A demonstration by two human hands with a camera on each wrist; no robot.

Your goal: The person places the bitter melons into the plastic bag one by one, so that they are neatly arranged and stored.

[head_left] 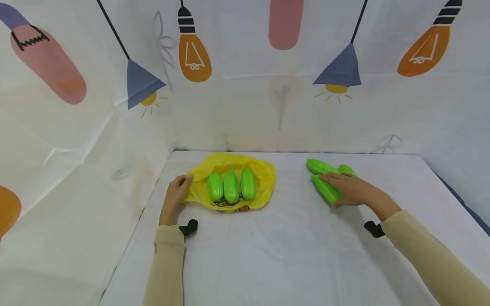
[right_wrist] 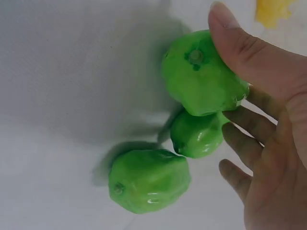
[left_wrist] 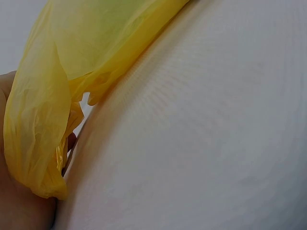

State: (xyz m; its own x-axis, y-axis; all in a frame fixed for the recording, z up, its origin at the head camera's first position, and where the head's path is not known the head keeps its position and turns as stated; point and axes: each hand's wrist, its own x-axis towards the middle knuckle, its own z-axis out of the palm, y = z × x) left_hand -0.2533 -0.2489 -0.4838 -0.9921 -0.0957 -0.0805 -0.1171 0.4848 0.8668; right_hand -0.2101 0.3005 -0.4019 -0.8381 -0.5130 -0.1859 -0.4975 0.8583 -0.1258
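At the left of the table, a yellow plastic bag lies with its mouth spread, and three glossy green, elongated toy fruits sit side by side in it. My left hand pinches the bag's left edge; in the left wrist view yellow plastic covers much of the fingers. To the right, my right hand holds the front green toy fruit between thumb and fingers. Two more green toy fruits lie close behind it, apart from the hand in the right wrist view.
The white table runs back to a hanging white cloth printed with lamps and bulbs. Another stretch of cloth borders the left side. Black wrist mounts stick out from both sleeves.
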